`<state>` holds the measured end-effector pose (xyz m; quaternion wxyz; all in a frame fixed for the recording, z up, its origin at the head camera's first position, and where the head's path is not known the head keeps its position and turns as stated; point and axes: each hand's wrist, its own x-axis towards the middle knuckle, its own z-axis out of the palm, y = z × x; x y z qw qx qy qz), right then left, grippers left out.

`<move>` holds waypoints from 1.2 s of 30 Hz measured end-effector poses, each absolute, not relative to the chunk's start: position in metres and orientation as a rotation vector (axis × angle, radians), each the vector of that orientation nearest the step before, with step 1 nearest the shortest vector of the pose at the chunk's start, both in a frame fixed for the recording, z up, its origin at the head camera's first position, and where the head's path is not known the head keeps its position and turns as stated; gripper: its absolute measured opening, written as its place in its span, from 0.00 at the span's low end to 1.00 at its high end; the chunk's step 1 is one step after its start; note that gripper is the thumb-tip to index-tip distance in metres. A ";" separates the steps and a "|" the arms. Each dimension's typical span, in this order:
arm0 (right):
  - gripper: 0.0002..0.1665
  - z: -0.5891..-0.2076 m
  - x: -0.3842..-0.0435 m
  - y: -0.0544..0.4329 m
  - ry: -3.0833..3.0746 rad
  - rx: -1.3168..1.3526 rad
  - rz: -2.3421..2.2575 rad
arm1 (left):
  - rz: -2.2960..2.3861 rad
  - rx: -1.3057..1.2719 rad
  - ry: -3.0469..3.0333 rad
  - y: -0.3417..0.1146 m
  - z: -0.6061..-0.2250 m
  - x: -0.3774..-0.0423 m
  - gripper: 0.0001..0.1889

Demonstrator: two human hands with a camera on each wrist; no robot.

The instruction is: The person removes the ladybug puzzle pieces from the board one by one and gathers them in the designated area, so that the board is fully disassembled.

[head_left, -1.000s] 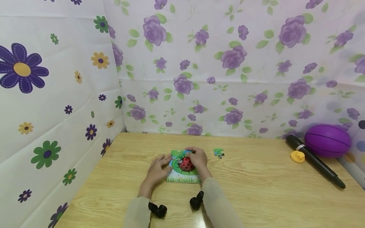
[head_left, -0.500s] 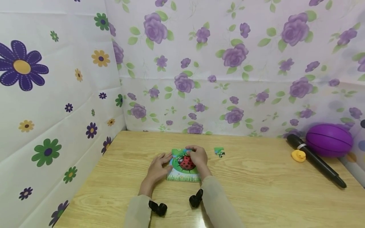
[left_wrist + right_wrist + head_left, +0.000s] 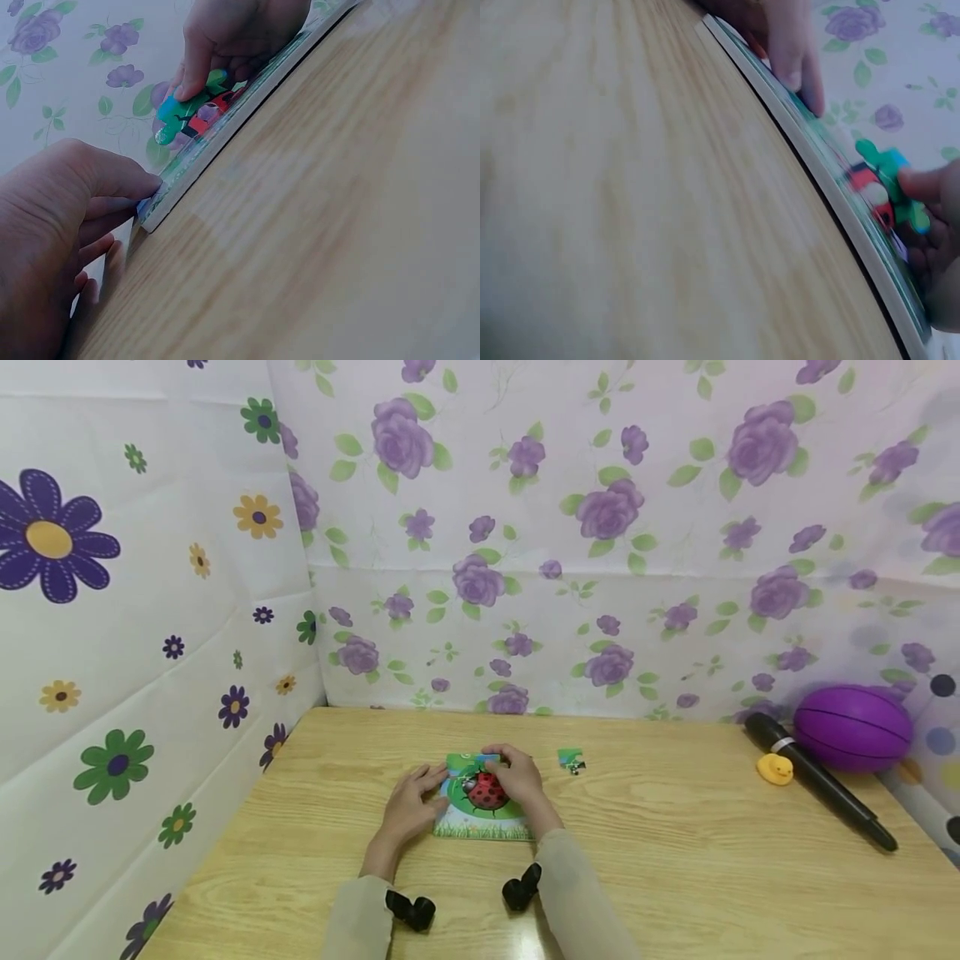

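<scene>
Pinching a cut piece (image 3: 189, 107) between thumb and fingertips, the right hand (image 3: 517, 777) has its grip closed to little more than the piece's own thickness. The left hand (image 3: 411, 806) holds nothing up: its fingers are laid against the puzzle (image 3: 480, 830) on the side nearest them, thumb apart from the rest.

What matters most, as I judge it, is tilt. Below the right fingers is the puzzle, lying flat on the table (image 3: 675, 860), while the piece slants up from it, its green and blue edge raised under the thumb and its red part sloping down toward the puzzle. That raised edge runs roughly along the puzzle's side nearest the person; I cannot make out the piece's long axis. The right hand is clearly the nearer to it, with the left across at the puzzle's opposite side. Pressing it home would probably call for bringing that raised edge down level.

From the head, the piece blends into the ladybird picture and looks almost flat; both wrist views show the slant, though not surely whether the lower edge touches. Only the head view gives the second piece (image 3: 570, 759), lying loose on the table beyond the right fingers, well apart from the puzzle.
</scene>
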<state>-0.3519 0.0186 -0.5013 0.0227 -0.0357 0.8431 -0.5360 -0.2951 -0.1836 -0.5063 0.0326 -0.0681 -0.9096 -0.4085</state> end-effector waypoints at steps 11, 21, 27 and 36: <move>0.17 -0.505 -0.354 0.032 2.533 -0.379 -1.563 | -1.261 -0.199 -2.796 -0.184 -0.507 -0.295 0.29; 0.15 -0.504 -0.354 0.032 2.663 -0.463 -1.386 | -1.271 -0.219 -2.797 -0.184 -0.507 -0.295 0.29; 0.13 -0.502 -0.353 0.032 2.647 -0.475 -1.425 | -1.272 -0.234 -2.787 -0.184 -0.509 -0.295 0.29; 0.13 -0.503 -0.351 0.035 2.635 -0.462 -1.479 | -1.280 -0.250 -2.790 -0.185 -0.508 -0.295 0.28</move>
